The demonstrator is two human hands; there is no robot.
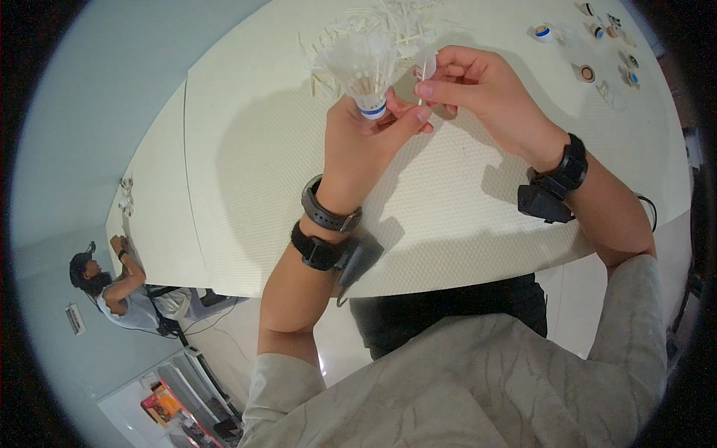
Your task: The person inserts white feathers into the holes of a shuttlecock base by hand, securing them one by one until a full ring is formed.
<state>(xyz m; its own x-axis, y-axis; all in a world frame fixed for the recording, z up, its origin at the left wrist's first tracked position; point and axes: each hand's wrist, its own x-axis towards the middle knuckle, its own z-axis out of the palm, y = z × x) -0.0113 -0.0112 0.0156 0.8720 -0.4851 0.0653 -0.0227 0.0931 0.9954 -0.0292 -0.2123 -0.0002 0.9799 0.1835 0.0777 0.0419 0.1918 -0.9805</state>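
My left hand [366,138] is closed around the base of a white feather shuttlecock [366,75], which has a blue band near its cork. The shuttlecock stands skirt up, tilted a little. Just to its right, my right hand [478,86] pinches a single white feather [428,69] by its shaft, between thumb and fingers. The feather's lower tip comes close to my left thumb; whether they touch I cannot tell. Beyond both hands lies a pile of loose white feathers and shafts [403,22], partly hidden by the shuttlecock.
Several cork bases [587,73] are scattered at the far right of the white textured table [455,224]. One with a blue band [543,33] lies nearer the pile. At the far left another person [123,287] sits at the adjoining table. A shelf unit [172,407] stands at lower left.
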